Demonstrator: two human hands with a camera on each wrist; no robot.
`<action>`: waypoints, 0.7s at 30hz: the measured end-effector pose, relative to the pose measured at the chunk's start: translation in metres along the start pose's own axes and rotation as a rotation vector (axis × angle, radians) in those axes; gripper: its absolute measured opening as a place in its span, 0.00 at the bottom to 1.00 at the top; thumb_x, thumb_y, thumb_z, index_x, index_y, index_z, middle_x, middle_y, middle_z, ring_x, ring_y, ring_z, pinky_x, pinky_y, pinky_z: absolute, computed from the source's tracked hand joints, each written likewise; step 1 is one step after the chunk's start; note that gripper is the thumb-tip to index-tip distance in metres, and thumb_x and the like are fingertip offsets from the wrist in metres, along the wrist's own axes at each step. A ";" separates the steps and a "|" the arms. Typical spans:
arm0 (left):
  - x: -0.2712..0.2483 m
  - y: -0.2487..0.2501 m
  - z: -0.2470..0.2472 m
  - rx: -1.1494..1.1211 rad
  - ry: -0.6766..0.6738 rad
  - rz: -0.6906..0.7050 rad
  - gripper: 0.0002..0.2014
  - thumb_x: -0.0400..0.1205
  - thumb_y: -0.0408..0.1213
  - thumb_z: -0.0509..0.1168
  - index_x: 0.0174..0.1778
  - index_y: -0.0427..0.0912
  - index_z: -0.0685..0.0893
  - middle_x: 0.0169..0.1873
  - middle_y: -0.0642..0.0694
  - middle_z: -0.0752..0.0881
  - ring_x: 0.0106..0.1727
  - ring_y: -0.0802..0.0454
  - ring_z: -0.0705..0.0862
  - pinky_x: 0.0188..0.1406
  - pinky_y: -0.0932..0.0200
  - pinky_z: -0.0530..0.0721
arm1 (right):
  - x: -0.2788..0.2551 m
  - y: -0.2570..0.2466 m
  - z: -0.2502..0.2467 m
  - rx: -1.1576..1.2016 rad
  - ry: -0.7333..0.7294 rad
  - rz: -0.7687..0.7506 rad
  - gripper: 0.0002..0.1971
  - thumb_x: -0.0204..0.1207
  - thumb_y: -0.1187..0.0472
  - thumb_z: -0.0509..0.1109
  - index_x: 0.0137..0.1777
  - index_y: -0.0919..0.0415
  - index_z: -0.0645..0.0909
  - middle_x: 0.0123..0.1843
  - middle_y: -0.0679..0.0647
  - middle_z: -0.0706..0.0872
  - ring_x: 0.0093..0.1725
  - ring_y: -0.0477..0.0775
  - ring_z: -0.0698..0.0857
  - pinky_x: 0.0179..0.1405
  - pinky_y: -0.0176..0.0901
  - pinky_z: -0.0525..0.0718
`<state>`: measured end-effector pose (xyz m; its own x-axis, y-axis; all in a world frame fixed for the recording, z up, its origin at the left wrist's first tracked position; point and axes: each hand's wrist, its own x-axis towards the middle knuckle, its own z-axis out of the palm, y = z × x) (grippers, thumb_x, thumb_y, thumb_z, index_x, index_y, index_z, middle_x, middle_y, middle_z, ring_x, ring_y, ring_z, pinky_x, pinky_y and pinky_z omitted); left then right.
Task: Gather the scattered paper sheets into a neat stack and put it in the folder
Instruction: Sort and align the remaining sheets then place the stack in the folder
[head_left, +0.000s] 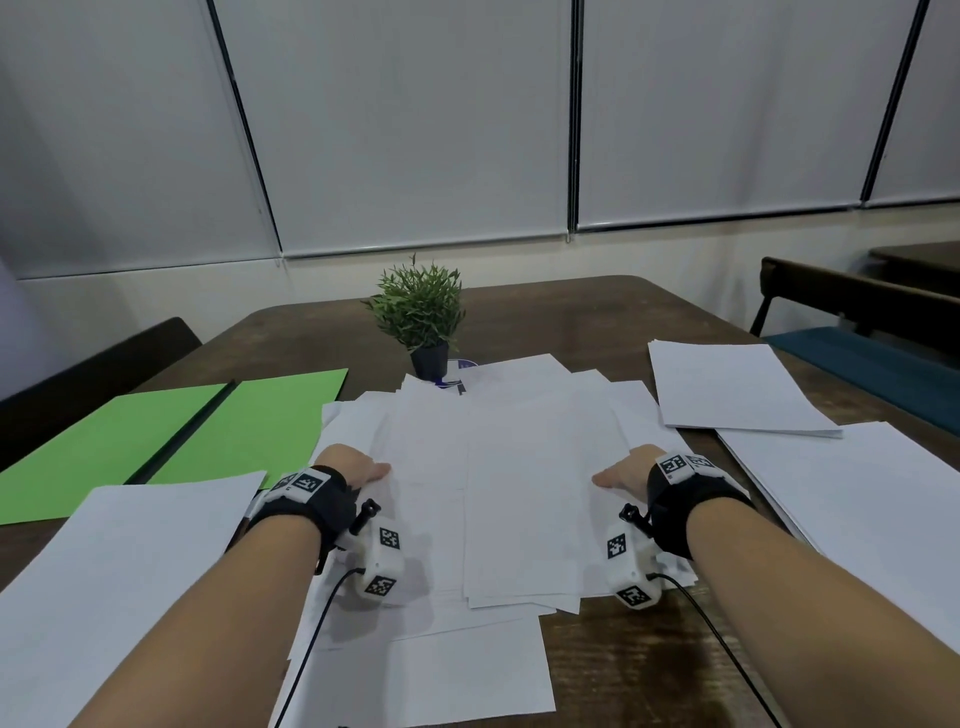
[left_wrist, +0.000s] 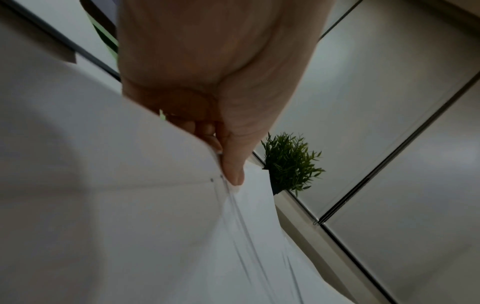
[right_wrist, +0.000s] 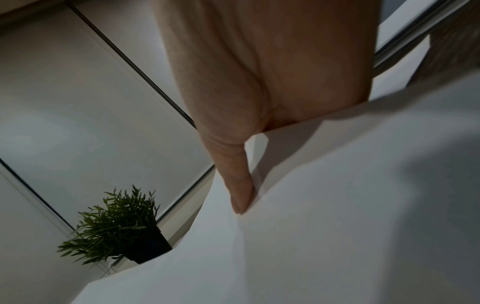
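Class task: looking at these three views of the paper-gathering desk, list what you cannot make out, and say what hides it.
- Left hand fingers: head view, tucked under the central paper pile.
- Right hand fingers: right wrist view, behind the lifted sheets.
- Blue-printed item beside the potted plant: head view, mostly covered by paper, too small to read.
- Sheet count: edges blurred in the wrist views.

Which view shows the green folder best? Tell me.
The head view: the green folder lies open on the table's left, nearly whole. The left wrist view shows only a green sliver behind the left hand; the right wrist view shows none.
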<state>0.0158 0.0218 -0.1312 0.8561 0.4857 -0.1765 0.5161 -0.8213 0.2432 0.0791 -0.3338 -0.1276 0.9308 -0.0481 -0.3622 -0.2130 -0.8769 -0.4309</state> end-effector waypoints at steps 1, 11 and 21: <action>-0.006 -0.002 -0.004 -0.076 0.019 -0.012 0.26 0.85 0.56 0.56 0.49 0.33 0.84 0.57 0.37 0.86 0.64 0.40 0.81 0.61 0.55 0.76 | 0.000 0.000 0.000 -0.001 0.001 -0.003 0.32 0.74 0.42 0.72 0.73 0.59 0.74 0.72 0.58 0.79 0.69 0.62 0.78 0.67 0.48 0.77; -0.018 -0.022 -0.034 -0.371 0.396 0.077 0.16 0.79 0.42 0.70 0.30 0.39 0.74 0.29 0.40 0.78 0.33 0.44 0.75 0.32 0.55 0.69 | -0.006 0.000 -0.001 -0.037 0.000 -0.009 0.32 0.75 0.42 0.71 0.74 0.59 0.73 0.73 0.58 0.78 0.70 0.61 0.77 0.66 0.47 0.75; -0.057 -0.007 -0.128 -0.408 0.877 0.271 0.09 0.83 0.38 0.63 0.52 0.35 0.81 0.45 0.32 0.84 0.50 0.34 0.82 0.46 0.48 0.75 | -0.018 0.001 -0.002 0.084 -0.030 -0.047 0.32 0.80 0.40 0.62 0.74 0.63 0.73 0.72 0.60 0.78 0.67 0.61 0.79 0.63 0.45 0.74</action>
<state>-0.0336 0.0379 -0.0007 0.5787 0.4810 0.6586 0.1296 -0.8515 0.5081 0.0626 -0.3349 -0.1195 0.9315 0.0079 -0.3638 -0.1943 -0.8346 -0.5155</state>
